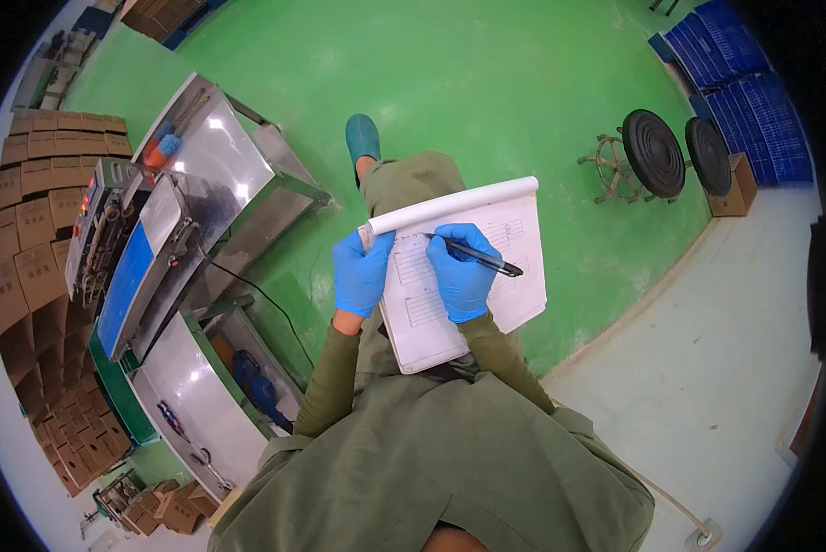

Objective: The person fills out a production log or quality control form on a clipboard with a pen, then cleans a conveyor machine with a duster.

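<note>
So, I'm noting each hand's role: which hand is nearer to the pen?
Right. The right hand holds the pen over the pad; the left hand is farther off, gripping the pad's edge by the rolled page.

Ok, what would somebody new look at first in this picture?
Probably the bright blue gloves in the middle: the left hand grips the paper pad's edge, and the right hand holds a black pen over it. Next, maybe the vivid green floor around them, or the brown boxes piled high at the picture's left.
</note>
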`<state>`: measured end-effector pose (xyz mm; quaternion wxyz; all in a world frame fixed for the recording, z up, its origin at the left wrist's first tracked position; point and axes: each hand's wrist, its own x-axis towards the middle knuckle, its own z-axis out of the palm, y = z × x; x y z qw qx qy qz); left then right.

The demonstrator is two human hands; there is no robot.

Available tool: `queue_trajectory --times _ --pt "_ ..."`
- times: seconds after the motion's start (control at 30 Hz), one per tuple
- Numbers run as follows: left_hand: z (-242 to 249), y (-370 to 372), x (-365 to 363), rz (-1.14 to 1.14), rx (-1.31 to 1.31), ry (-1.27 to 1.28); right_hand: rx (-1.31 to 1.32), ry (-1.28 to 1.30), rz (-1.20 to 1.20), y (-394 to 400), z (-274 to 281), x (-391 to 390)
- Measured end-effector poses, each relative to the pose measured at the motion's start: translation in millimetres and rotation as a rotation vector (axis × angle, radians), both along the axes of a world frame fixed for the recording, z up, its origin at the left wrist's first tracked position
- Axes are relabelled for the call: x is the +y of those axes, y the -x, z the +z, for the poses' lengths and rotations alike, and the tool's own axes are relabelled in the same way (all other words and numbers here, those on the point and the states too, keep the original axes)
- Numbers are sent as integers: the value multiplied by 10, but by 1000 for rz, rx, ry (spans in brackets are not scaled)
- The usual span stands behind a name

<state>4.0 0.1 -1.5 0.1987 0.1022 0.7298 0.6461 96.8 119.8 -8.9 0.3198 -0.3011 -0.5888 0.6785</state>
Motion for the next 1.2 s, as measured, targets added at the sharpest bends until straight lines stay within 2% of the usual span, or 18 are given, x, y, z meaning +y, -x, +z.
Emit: queue_trajectory --times 0.17,0.37,0.47,0.57,1.2 --pt "23 -11 12 6 -21 -14 9 -21 10 -3 5 8" --pt "-21 -2 0 9 -21 5 60 79 -39 17 -4 -10" --pt "28 -5 -7 4 -63 -10 -23 -30 25 -34 -33 14" --pt "53 -19 3 10 -71 -35 45 39 -37 -8 -90 -7" --pt "-26 -14 -13 6 -33 -37 14 42 -57 -1 -59 -2"
